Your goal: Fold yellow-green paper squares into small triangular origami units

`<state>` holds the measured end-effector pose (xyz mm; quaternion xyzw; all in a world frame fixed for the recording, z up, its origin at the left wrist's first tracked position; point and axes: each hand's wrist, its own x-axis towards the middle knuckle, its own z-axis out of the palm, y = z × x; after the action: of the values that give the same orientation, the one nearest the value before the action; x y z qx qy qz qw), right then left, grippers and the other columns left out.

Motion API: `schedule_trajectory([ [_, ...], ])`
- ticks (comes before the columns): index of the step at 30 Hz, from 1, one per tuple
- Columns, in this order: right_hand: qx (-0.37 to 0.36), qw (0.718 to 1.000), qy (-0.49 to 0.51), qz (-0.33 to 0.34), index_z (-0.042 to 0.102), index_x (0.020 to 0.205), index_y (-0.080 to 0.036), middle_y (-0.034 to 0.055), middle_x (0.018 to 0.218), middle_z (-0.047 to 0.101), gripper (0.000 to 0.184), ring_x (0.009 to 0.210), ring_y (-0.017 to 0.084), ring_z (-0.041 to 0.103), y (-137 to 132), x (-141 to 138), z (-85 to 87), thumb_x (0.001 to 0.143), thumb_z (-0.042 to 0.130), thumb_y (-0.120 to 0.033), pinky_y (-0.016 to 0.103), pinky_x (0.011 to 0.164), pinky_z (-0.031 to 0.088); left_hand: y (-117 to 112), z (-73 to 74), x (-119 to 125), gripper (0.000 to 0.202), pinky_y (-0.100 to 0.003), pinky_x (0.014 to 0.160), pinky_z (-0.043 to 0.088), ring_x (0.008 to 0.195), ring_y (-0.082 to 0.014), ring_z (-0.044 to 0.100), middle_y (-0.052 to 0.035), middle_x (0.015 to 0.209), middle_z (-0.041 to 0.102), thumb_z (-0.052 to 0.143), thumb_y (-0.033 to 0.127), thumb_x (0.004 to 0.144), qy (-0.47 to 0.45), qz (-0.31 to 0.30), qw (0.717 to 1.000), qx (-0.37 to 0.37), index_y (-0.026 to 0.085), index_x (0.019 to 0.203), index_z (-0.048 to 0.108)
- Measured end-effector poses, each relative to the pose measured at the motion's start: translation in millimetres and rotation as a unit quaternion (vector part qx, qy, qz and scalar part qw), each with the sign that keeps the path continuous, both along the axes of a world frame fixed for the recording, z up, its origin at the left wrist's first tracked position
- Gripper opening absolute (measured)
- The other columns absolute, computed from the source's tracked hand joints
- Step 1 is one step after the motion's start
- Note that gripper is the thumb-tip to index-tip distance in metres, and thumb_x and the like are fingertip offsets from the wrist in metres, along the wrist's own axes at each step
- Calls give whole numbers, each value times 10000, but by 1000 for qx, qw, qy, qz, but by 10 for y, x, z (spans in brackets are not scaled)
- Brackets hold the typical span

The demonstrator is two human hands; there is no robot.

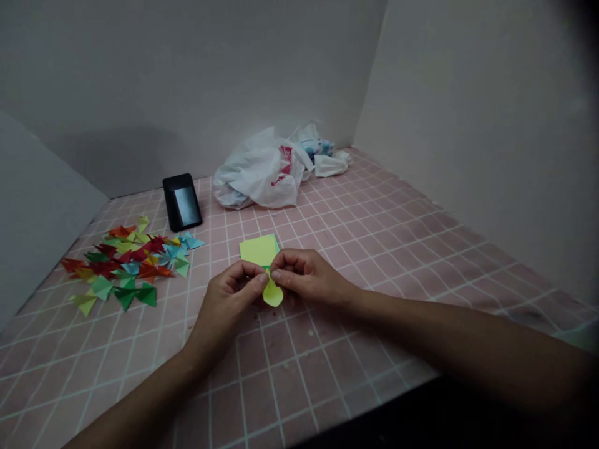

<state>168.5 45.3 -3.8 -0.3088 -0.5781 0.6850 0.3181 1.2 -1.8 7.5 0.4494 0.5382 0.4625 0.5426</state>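
My left hand [231,293] and my right hand [304,277] meet just above the pink grid mat [299,368]. Between their fingertips they pinch a folded sheet of yellow-green paper [259,251]. Its wider part sticks out beyond my fingers, and a rounded lower end [272,295] hangs below them. A small strip of darker green shows at the pinch. Much of the paper's middle is hidden by my fingers.
Several folded paper triangles [126,262] in red, green, yellow and blue lie in a loose pile at the left of the mat. A black phone on a stand [182,202] and a crumpled white plastic bag [259,171] stand at the back, against grey walls.
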Motion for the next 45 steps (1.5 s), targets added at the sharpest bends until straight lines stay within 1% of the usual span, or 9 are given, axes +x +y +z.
schedule_trajectory([
  [7,115,991,-48,-43,555,738,-174,-40,614,523,124,547,82,440,-18,-7,-11,824,594,-254,214,506,319,-14,-15,-7,193,-199,547,475,584,-95,586,16,686,647,743,331,794,16,1,1000,13,165,781,644],
  [15,167,980,-84,-75,540,721,-183,-30,643,518,102,587,94,440,-47,-21,-9,813,577,-208,231,539,326,-14,14,14,194,-216,526,472,557,-104,583,11,676,649,752,348,769,7,-3,1000,6,175,785,665],
  [20,141,986,-74,-53,542,735,-184,-22,646,528,124,587,100,444,-45,2,-9,832,590,-244,233,534,322,1,19,7,211,-199,457,388,476,-86,493,26,588,605,760,359,723,25,2,999,-22,175,758,664],
  [26,108,994,-29,1,549,768,-175,-19,660,529,234,592,101,457,3,25,-9,882,596,-375,233,537,331,-3,41,27,239,-206,504,413,540,-100,534,10,643,627,772,373,702,12,-28,998,-56,166,746,660],
  [31,149,986,-74,-10,511,689,-181,-17,643,511,207,601,101,441,11,35,15,859,584,-274,229,534,316,5,50,31,201,-198,492,391,536,-94,516,12,641,621,757,353,734,22,-65,997,-45,168,756,680],
  [36,156,984,-80,-8,511,697,-181,-13,657,537,206,589,95,457,-8,52,37,865,595,-264,221,517,330,14,45,-12,184,-217,543,441,598,-116,569,-12,717,671,760,350,749,30,-92,995,-31,178,795,709],
  [39,106,993,-44,3,520,726,-182,-19,641,545,219,550,87,474,1,45,14,900,569,-305,215,499,353,11,59,-8,205,-212,531,429,582,-111,564,-14,710,672,770,362,735,15,-81,996,-43,176,769,693],
  [42,38,999,14,19,511,754,-189,-35,609,542,279,498,81,480,23,32,-10,949,508,-389,214,480,376,10,56,8,233,-213,506,420,549,-114,565,-10,686,668,775,375,720,-4,-40,997,-62,183,757,647],
  [45,25,999,19,21,545,798,-182,-43,615,544,215,497,75,471,32,26,0,898,591,-366,205,471,360,18,38,9,244,-198,439,368,455,-93,497,21,590,618,763,387,727,9,-12,999,-49,191,784,628],
])
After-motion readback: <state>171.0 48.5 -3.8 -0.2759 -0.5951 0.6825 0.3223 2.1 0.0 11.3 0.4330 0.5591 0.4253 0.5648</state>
